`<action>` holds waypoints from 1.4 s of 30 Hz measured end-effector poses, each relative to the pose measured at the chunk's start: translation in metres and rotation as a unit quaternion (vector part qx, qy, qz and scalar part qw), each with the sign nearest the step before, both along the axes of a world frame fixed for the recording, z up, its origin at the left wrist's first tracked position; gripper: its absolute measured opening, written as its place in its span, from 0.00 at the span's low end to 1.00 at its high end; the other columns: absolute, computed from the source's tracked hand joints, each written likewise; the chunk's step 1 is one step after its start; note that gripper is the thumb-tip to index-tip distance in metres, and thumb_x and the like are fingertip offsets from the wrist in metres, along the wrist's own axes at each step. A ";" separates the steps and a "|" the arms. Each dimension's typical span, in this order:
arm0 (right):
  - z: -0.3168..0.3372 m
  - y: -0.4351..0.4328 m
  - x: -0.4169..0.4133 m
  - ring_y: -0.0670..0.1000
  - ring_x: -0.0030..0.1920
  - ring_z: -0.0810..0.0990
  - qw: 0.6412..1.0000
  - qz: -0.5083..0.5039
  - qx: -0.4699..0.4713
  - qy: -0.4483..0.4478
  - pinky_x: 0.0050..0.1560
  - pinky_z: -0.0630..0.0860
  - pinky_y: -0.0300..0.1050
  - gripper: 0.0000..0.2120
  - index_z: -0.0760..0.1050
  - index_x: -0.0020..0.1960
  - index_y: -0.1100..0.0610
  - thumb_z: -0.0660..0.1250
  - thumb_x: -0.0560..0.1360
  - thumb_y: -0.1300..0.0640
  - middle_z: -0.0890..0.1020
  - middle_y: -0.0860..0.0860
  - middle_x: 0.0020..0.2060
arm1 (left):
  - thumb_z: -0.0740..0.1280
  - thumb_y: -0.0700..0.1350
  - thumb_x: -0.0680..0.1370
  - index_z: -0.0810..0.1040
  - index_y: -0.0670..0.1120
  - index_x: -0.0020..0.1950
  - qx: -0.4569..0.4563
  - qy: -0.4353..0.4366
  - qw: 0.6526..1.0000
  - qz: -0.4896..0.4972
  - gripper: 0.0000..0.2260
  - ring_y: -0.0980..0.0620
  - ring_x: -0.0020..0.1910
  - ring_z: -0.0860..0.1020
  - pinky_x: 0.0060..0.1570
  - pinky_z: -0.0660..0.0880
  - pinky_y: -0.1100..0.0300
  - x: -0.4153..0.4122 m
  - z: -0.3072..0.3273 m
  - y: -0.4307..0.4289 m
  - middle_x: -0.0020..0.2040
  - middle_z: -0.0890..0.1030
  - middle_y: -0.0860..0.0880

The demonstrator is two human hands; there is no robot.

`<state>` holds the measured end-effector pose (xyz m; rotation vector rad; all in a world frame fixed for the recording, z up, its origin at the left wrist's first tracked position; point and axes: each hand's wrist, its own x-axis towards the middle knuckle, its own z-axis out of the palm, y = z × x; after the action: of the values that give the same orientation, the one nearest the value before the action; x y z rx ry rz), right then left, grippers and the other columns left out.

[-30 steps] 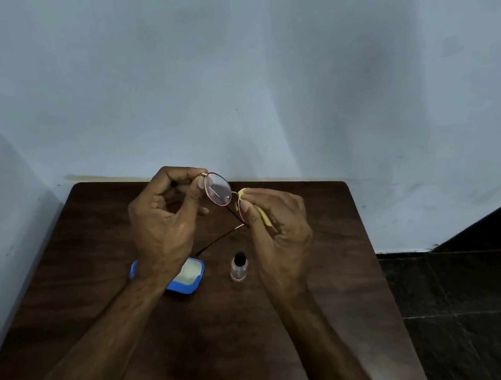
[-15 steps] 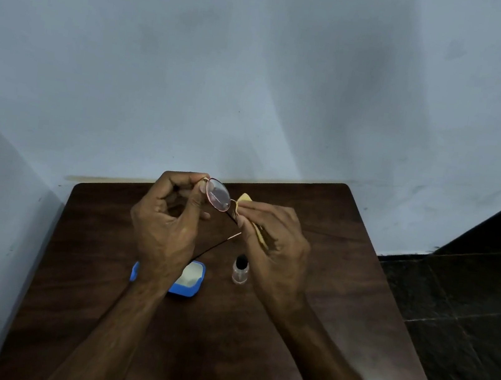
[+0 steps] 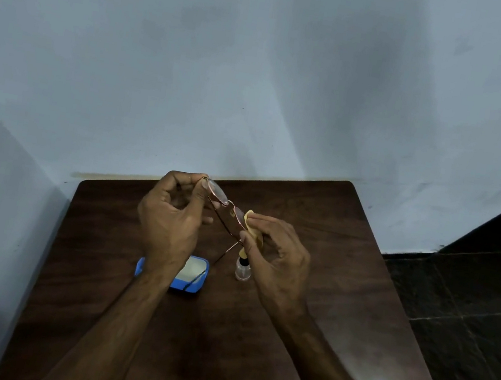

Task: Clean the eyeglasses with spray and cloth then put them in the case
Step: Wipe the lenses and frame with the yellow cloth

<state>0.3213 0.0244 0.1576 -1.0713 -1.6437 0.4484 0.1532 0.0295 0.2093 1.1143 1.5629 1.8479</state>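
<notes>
Thin metal-framed eyeglasses (image 3: 220, 196) are held up above the dark wooden table (image 3: 344, 270). My left hand (image 3: 168, 223) pinches the frame at its left end. My right hand (image 3: 278, 256) grips a small yellow cloth (image 3: 252, 224) pressed against the right lens. Both temples hang down toward the table. Below, an open blue case (image 3: 193, 276) with a pale lining lies on the table, partly hidden by my left wrist. A small clear spray bottle (image 3: 243, 269) with a black top stands just right of the case, under my right hand.
The table sits in a corner, with pale walls (image 3: 260, 76) behind and on the left. Its right edge (image 3: 412, 363) slopes toward a dark tiled floor (image 3: 467, 323).
The glasses have tilted so the right lens now shows clear of my fingers. My right hand with the cloth has slid down and right along that lens.
</notes>
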 end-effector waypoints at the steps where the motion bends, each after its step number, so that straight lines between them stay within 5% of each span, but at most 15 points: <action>1: -0.002 0.001 0.001 0.50 0.57 0.84 1.000 -0.003 0.000 0.008 0.53 0.84 0.52 0.12 0.84 0.59 0.59 0.76 0.76 0.59 0.86 0.50 0.56 | 0.74 0.39 0.81 0.84 0.42 0.52 -0.014 -0.004 1.000 -0.007 0.01 0.46 0.35 0.87 0.29 0.81 0.62 -0.001 -0.001 0.000 0.43 0.87 0.47; 6: -0.006 0.007 0.012 0.47 0.53 0.85 1.000 -0.011 -0.020 0.001 0.50 0.85 0.52 0.09 0.85 0.56 0.55 0.76 0.76 0.60 0.87 0.47 0.52 | 0.74 0.40 0.81 0.86 0.43 0.52 -0.093 -0.003 0.994 -0.052 0.02 0.47 0.33 0.87 0.26 0.80 0.58 -0.012 -0.010 0.004 0.42 0.88 0.46; 11: 0.003 0.010 0.025 0.43 0.45 0.85 0.990 -0.007 -0.137 -0.044 0.47 0.84 0.46 0.05 0.87 0.52 0.52 0.77 0.76 0.58 0.87 0.43 0.44 | 0.74 0.40 0.81 0.88 0.45 0.51 -0.188 0.064 0.974 -0.113 0.02 0.53 0.26 0.80 0.23 0.74 0.61 -0.024 -0.015 0.002 0.40 0.87 0.48; 21: 0.018 0.023 0.055 0.40 0.42 0.86 0.939 0.103 -0.305 -0.123 0.47 0.85 0.45 0.02 0.87 0.44 0.49 0.76 0.75 0.55 0.88 0.41 0.40 | 0.71 0.37 0.82 0.88 0.44 0.55 -0.332 0.012 0.895 -0.296 0.07 0.53 0.36 0.84 0.30 0.81 0.61 -0.055 -0.026 0.007 0.47 0.89 0.42; 26: 0.015 0.031 0.062 0.47 0.42 0.88 0.929 0.123 -0.342 -0.075 0.49 0.86 0.54 0.03 0.88 0.44 0.52 0.76 0.75 0.57 0.89 0.47 0.40 | 0.68 0.33 0.83 0.88 0.43 0.57 -0.283 -0.015 0.908 -0.309 0.11 0.49 0.43 0.87 0.38 0.85 0.57 -0.057 -0.033 0.001 0.51 0.89 0.42; 31: 0.015 0.040 0.068 0.51 0.39 0.86 0.915 0.150 -0.375 -0.002 0.39 0.81 0.45 0.03 0.88 0.45 0.58 0.76 0.76 0.61 0.88 0.53 0.39 | 0.75 0.35 0.78 0.87 0.42 0.59 -0.214 -0.021 0.936 -0.280 0.10 0.51 0.44 0.87 0.37 0.85 0.57 -0.043 -0.039 -0.004 0.50 0.89 0.43; 37: 0.009 0.047 0.068 0.54 0.41 0.85 0.893 0.174 -0.407 0.078 0.41 0.81 0.45 0.05 0.87 0.48 0.64 0.76 0.75 0.62 0.88 0.61 0.43 | 0.76 0.39 0.79 0.88 0.44 0.55 -0.136 0.058 0.969 -0.199 0.06 0.47 0.47 0.87 0.38 0.86 0.50 -0.034 -0.048 -0.004 0.51 0.89 0.48; 42: 0.000 0.050 0.070 0.57 0.43 0.84 0.870 0.178 -0.439 0.141 0.47 0.80 0.52 0.08 0.86 0.49 0.67 0.77 0.74 0.62 0.87 0.64 0.44 | 0.77 0.40 0.78 0.87 0.45 0.55 -0.044 0.224 0.959 -0.167 0.07 0.51 0.48 0.87 0.48 0.85 0.56 -0.034 -0.050 -0.007 0.51 0.87 0.51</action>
<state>0.3909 0.0744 0.1574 -1.2450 -1.3644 1.6328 0.1193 0.0228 0.1596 1.7210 1.5436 1.3517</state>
